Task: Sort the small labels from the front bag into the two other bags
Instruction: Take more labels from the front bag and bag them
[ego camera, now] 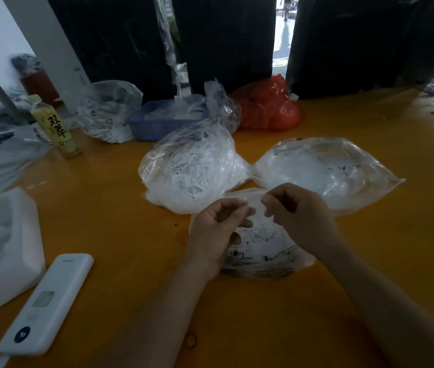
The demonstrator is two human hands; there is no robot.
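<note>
The front bag, clear plastic with printed text, lies on the orange table just before me. My left hand and my right hand hover over its top, each pinching the thin plastic of the bag's mouth between thumb and fingers. Behind it on the left sits a bulging clear bag full of small white printed labels. To the right lies a flatter clear bag with white contents. No single label shows in either hand.
A white power bank and a white foam box lie at the left. A yellow drink bottle, another clear bag, a blue basket and a red bag stand at the back. A rubber band lies near my forearm.
</note>
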